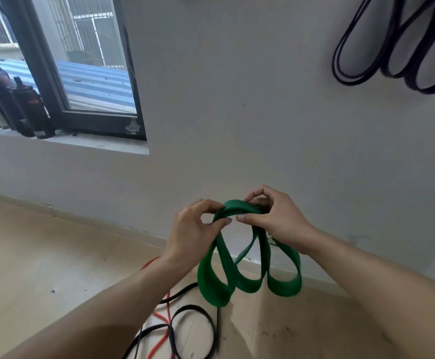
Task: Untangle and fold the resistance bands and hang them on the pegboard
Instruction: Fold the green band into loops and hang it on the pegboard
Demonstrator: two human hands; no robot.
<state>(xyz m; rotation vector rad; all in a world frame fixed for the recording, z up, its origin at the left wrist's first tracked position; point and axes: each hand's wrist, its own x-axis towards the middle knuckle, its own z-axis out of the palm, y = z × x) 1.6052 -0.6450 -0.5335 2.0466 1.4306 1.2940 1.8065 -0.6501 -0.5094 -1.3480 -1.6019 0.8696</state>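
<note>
Both hands hold a folded green band.
Left hand and right hand, grips narrow, pinch the green band's top; loops hang below.

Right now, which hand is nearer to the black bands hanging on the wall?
The right hand. It holds the green band below and left of the black bands; the left hand sits farther left.

Light wood floor seen across lower frame, met by wall at pale skirting. Tangle laid on it at 6 o'clock: black bands looped over red band. Scuff marks noted toward 5 o'clock.
</note>
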